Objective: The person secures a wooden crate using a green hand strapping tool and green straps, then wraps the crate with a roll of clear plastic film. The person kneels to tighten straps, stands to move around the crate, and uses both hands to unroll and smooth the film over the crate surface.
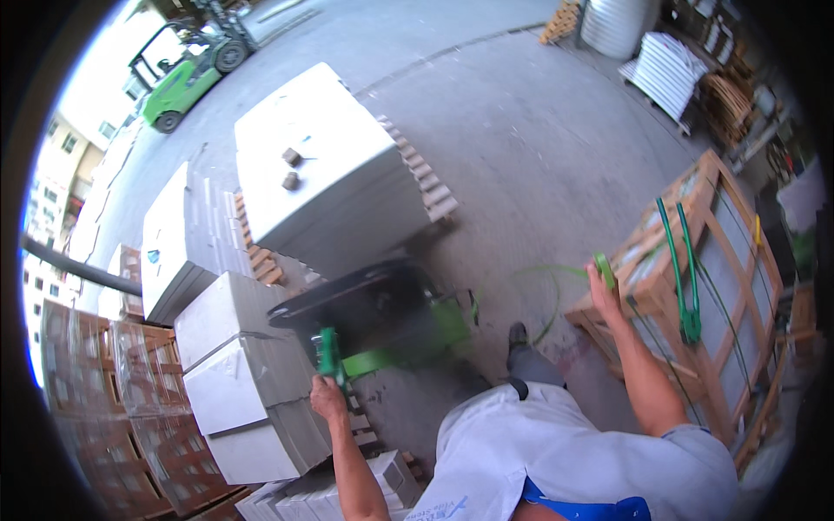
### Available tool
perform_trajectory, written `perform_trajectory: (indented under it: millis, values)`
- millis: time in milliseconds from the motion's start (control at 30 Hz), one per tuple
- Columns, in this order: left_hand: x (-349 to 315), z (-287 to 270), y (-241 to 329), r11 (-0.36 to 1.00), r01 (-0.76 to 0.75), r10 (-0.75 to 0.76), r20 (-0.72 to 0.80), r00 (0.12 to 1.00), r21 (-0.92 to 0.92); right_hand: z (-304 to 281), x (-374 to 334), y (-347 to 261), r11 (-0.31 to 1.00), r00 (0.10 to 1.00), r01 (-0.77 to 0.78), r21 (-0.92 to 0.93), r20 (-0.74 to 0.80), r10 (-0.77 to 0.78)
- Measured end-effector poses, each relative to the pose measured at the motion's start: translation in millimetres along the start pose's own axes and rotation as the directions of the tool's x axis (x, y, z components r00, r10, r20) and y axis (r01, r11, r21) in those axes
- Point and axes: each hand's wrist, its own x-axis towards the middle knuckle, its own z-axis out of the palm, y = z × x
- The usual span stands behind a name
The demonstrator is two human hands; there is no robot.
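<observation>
My left hand [327, 399] is closed around the lower part of a green hand tool [327, 349], which looks like a strapping tensioner and stands upright beside the stacked white slabs. Out to the right, my right hand [601, 293] grips a folded end of green strap [604, 267] next to the wooden crate. From there the strap runs left in a thin loose loop [556, 304] near the floor. Between my hands stands a black and green cart [373, 304], blurred, and how the strap meets it cannot be made out.
A long-handled green tool [686, 286] leans on the wooden crate [721, 347] at right. White slabs [321, 165] on a pallet carry two small blocks [291, 169]. Boxed slabs [252, 373] and wrapped crates [113, 391] stand at left. A green forklift [187, 82] is far left.
</observation>
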Motion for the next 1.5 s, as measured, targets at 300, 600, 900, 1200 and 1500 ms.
perform_trajectory:
  millis: [300, 600, 900, 1200, 1500]
  values:
    - [-115, -32, 51, 0.987, -0.112, 0.136, -0.236, 0.962, 0.111, -38, 134, -15, 0.961, 0.944, 0.242, -0.135, -0.197, -0.265]
    - [-65, -83, 223, 0.727, -0.663, 0.626, -0.227, 0.746, -0.179, 108, 143, 50, 0.919, 0.989, -0.077, -0.386, 0.086, 0.119]
    - [130, -39, 278, 0.895, -0.444, 0.400, 0.359, 0.843, 0.047, 239, -109, 153, 0.551, 0.339, -0.833, -0.046, 0.745, 0.574]
    - [128, -27, 260, 0.888, -0.431, 0.458, 0.215, 0.863, -0.163, 370, -136, 161, 0.101, 0.383, -0.908, 0.406, 0.710, 0.591]
    - [119, -27, 268, 0.893, -0.353, 0.419, 0.227, 0.879, -0.280, 396, -154, 105, 0.479, 0.609, -0.781, 0.402, 0.316, 0.728]
